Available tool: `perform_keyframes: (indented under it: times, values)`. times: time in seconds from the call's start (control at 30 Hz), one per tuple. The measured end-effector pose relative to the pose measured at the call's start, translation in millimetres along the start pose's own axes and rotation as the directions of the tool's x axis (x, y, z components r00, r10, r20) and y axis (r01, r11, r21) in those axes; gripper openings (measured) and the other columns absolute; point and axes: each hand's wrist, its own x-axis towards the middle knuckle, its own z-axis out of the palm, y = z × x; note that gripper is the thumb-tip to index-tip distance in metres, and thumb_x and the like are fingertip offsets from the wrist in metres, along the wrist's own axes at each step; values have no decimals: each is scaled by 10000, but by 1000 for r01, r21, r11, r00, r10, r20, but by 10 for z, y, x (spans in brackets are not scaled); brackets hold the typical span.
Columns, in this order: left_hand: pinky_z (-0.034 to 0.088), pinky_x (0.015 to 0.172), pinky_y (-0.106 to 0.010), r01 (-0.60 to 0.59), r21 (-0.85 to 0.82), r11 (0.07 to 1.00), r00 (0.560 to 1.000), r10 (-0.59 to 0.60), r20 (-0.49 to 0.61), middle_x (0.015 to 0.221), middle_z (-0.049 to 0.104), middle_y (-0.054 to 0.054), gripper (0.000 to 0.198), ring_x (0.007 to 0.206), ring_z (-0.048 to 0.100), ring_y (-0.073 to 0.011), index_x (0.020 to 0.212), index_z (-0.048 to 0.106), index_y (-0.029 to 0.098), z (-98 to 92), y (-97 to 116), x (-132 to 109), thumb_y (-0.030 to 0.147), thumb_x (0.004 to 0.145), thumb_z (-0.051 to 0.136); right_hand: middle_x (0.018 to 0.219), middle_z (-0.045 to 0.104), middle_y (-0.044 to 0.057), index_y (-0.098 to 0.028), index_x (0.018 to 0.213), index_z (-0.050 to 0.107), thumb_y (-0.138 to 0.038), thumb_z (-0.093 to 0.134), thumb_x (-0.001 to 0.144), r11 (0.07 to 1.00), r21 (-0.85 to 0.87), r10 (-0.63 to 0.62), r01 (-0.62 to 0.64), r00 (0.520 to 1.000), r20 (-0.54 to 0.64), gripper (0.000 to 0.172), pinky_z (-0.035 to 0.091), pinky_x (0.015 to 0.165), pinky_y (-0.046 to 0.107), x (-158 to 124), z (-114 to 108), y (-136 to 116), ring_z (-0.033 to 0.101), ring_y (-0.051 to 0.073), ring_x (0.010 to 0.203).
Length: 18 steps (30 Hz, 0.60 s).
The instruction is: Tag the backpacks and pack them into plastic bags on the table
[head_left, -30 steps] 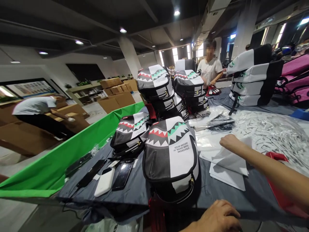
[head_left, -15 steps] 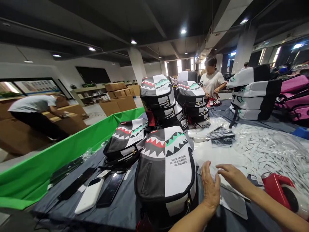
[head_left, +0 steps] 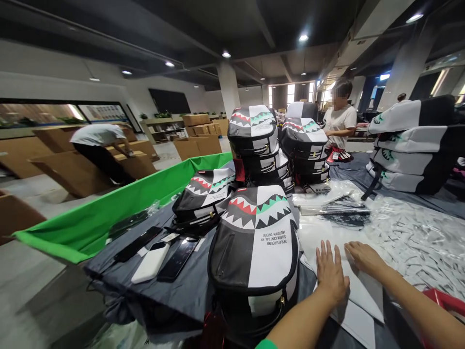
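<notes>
Since the left hand (head_left: 330, 272) and the right hand (head_left: 365, 258) both lie palm-down on a white sheet (head_left: 363, 295), that sheet looks pressed flat against the table (head_left: 170, 295) rather than gripped; the left hand's fingers (head_left: 325, 257) are spread wide, the right hand's fingers (head_left: 358, 251) lie closer together, and neither hand pinches anything. The sheet sits near the table's edge, directly in front of the person, probably because both hands can reach it easily there; more white sheets show beneath it at the lower edge of the view. Just left of the left hand stands a black-and-white shark-mouth backpack (head_left: 254, 257), clear of the hands' working space. Two more stacks of these backpacks (head_left: 252, 140) rise farther along the table, and stacking them seems to save surface. A smaller backpack (head_left: 203, 201) lies behind the nearest one, while a black phone (head_left: 178, 259) and a white power bank (head_left: 150, 262) sit to the left, apart from the sheet. Beyond the right hand spreads a heap of printed clear plastic bags (head_left: 417, 242); black printed cards (head_left: 345, 208) lie on plastic farther back. A co-worker (head_left: 339, 116) stands across the table, and another person (head_left: 98, 140) bends among cardboard cartons (head_left: 72, 172).
</notes>
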Motion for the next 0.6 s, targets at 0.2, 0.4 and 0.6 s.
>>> perform_keyframes:
  times: [0.2,0.4,0.6]
  values:
    - [124,1294,-528,-17,-33,999,997,20,78,1674,210,-162,625,1575,108,-290,1571,343,91,197,-155,-112,388,1022,383,899,734,93,-199,915,664,-30,445,827,1000,27,6,-6,1000,18,290,437,622,283,129,33,200,713,237,746]
    - [187,1259,-622,-191,-15,982,970,191,153,1593,428,-144,540,1524,306,-327,1526,444,189,221,-200,-276,371,1018,421,874,758,75,-214,927,683,-138,447,852,984,162,69,-71,997,18,259,445,662,277,444,-193,600,716,245,824]
    - [178,1200,-703,-166,126,978,952,126,280,1544,467,-213,403,1487,326,-435,1216,702,156,44,-85,147,262,828,717,934,762,70,-218,963,690,-132,434,842,975,212,73,-71,997,-2,296,467,725,278,646,-534,995,712,241,879]
